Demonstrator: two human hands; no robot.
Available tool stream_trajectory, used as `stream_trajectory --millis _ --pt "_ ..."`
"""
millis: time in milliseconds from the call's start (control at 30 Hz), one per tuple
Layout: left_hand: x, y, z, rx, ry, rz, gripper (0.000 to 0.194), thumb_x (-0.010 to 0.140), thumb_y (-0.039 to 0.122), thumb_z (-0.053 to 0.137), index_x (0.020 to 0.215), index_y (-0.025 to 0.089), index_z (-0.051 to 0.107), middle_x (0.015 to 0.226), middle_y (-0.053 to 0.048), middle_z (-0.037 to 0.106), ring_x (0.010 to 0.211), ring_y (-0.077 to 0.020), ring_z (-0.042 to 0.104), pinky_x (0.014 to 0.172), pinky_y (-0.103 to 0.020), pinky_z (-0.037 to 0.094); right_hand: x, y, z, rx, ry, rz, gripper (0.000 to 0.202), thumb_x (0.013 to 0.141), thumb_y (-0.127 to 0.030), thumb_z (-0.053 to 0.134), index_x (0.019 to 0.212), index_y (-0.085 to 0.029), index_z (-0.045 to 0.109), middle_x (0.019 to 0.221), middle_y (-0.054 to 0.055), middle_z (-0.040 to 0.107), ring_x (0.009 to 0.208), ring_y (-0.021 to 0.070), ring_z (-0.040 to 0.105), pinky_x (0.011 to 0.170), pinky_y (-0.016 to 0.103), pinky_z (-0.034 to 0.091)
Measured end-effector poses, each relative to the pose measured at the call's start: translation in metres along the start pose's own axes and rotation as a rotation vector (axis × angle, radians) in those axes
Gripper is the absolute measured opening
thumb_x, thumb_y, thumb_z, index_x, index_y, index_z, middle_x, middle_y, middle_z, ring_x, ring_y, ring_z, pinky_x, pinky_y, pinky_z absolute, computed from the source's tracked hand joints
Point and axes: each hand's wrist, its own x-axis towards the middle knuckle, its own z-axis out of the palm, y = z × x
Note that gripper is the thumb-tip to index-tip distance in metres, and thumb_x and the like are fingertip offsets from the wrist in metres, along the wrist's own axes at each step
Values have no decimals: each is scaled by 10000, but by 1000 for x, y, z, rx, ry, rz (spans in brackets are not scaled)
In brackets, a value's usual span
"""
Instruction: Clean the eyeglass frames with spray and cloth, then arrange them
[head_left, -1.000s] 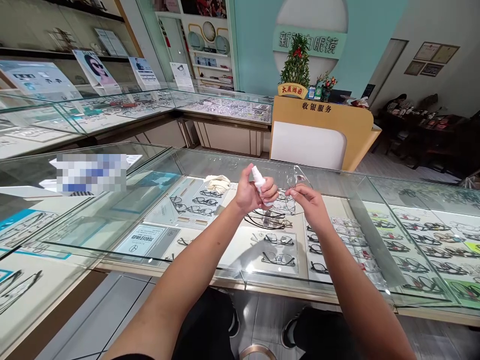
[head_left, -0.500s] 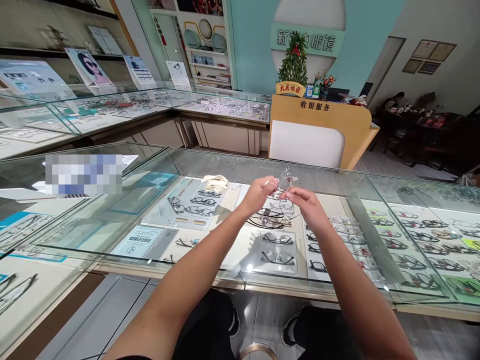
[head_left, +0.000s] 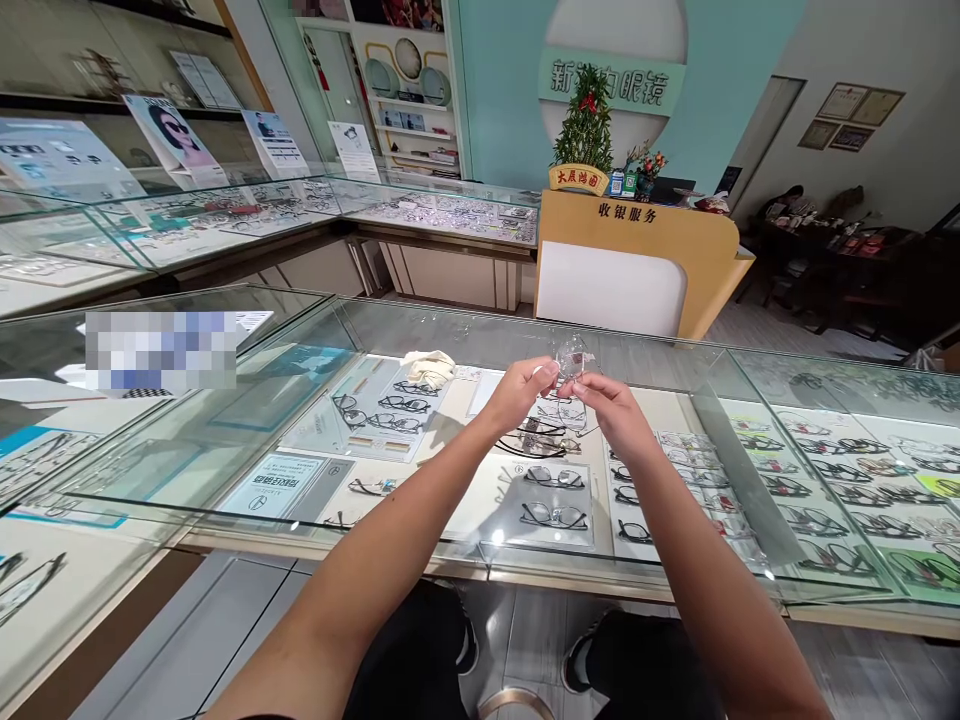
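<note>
A pair of thin-framed eyeglasses (head_left: 574, 352) is held up between my two hands, above the glass top of the display case (head_left: 480, 556). My left hand (head_left: 523, 392) pinches it from the left with thumb and fingers. From the right, the fingertips of my right hand (head_left: 613, 412) close on its lower part. The lenses are clear and carry a small mark. Below my hands, several dark-framed glasses (head_left: 538, 442) show through the case top. Two more pairs of glasses (head_left: 555, 515) lie on a grey sheet nearer to me.
A crumpled cream cloth (head_left: 429, 368) lies behind my left forearm. Rows of spectacles (head_left: 840, 510) fill the case on the right. Papers with a blurred patch (head_left: 161, 350) rest at the left. Beyond the case stands a yellow cashier counter (head_left: 637, 230) with a plant (head_left: 585, 125).
The view has shifted very slightly. Both hands stay in nearly the same place, and the eyeglasses have tilted a little between them.
</note>
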Motion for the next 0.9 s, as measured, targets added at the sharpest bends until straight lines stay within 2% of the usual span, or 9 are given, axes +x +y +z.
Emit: stream_trajectory --millis 200,333,533,667,767,833,900 --pt "-1 0 3 26 -150 -20 575 989 691 458 713 191 518 688 -10 491 656 -138 420 569 -262 305 6 4 -6 221 168 -14 201 881 -486 804 861 -287 821 969 18 773 1077 230 664 1109 379 456" --pt "-2 -5 8 51 -220 -11 588 994 689 445 684 193 509 654 -3 489 627 -135 419 584 -279 320 8 3 -6 368 206 14 202 819 -468 855 807 -271 809 954 22 761 1033 206 670 1065 346 488" --pt "-3 -9 13 74 -212 19 568 991 668 476 681 193 510 671 5 503 654 -140 448 661 -302 366 8 0 -3 392 205 23 223 811 -476 866 786 -263 804 944 28 757 1005 205 671 1043 351 500" --pt "-4 -4 11 45 -205 13 586 981 700 483 684 196 511 673 2 489 656 -144 438 638 -301 368 7 0 -4 377 198 21 209 838 -465 844 813 -260 810 948 29 759 1003 204 675 1059 350 494" --pt "-1 -3 4 0 -143 2 612 957 771 465 735 205 533 721 -10 504 656 -152 436 584 -292 372 8 -1 -6 380 209 12 201 843 -455 841 817 -259 805 946 28 757 1005 206 682 1070 357 502" --pt "4 -8 -6 -29 -24 5 599 929 792 500 792 211 553 774 -18 526 692 -166 482 599 -297 421 8 -1 -9 407 222 7 195 829 -443 855 813 -257 800 947 24 753 1016 200 687 1058 346 519" --pt "13 -20 -20 -28 145 9 529 908 740 571 833 216 567 812 -26 557 759 -189 542 684 -322 482 9 -1 -14 444 234 12 193 820 -433 866 816 -255 791 959 20 751 1025 190 693 1041 330 536"
